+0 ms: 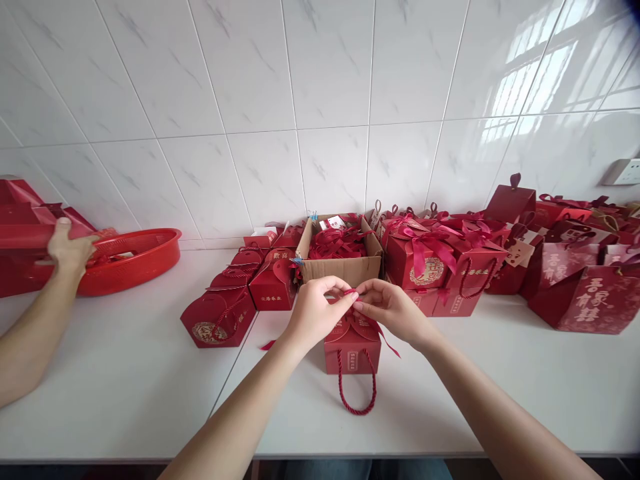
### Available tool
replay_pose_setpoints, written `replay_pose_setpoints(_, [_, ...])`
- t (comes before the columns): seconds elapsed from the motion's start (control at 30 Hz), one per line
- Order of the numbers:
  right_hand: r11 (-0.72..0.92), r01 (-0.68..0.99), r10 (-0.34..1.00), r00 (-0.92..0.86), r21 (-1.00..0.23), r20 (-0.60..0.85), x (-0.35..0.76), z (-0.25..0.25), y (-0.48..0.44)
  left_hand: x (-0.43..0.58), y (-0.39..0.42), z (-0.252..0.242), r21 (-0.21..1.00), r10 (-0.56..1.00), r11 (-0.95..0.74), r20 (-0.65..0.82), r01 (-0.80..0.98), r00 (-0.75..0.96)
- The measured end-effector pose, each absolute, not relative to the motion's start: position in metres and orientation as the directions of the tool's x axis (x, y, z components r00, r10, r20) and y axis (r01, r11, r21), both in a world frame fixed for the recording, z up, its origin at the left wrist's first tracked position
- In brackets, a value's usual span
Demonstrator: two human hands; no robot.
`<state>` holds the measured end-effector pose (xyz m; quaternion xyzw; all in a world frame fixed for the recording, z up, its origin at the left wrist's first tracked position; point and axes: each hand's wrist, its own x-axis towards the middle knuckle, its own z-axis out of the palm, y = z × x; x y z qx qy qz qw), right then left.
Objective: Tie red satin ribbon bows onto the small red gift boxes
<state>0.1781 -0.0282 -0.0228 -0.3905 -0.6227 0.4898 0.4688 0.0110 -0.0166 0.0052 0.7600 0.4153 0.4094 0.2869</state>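
Observation:
A small red gift box (353,359) with a twisted rope handle (359,411) stands on the white table in front of me. Over its top, my left hand (320,305) and my right hand (393,310) meet, both pinching a red ribbon (385,339). One ribbon tail hangs off the box's right side, and another red end lies to the left. My fingers partly cover the ribbon where they come together. Just behind sits an open cardboard box (343,269) filled with red ribbons (337,243).
Several red boxes (220,320) stand to the left, and ribbon-tied ones (420,257) to the right. Further right are more printed gift boxes (590,300). At far left, another person's hand (70,247) holds red boxes near a red plastic basket (135,270). A tiled wall (330,80) closes the back.

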Motion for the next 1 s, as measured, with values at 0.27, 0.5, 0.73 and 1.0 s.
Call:
replay_pose_setpoints(0.27, [0.364,0.129,0.909,-0.268,-0.923,0.321,0.174,-0.032,-0.026,-0.015,-0.001,-0.024,0.852,0.950,-0.308,0.252,0.424,0.184])
replay_pose_setpoints(0.5, [0.252,0.076,0.909,-0.361,-0.965,0.209,0.178,-0.030,-0.028,-0.029,0.005,-0.050,0.913,0.950,-0.118,-0.011,0.391,0.313])
replay_pose_setpoints(0.73, [0.290,0.286,0.939,-0.270,-0.913,0.214,0.175,-0.029,-0.030,-0.024,-0.006,-0.036,0.934,0.958,-0.051,-0.055,0.352,0.283])
replay_pose_setpoints(1.0, [0.261,0.514,0.961,-0.058,-0.817,0.270,0.155,-0.028,-0.027,-0.036,-0.022,-0.009,0.699,0.867,-0.493,0.352,0.518,0.352])
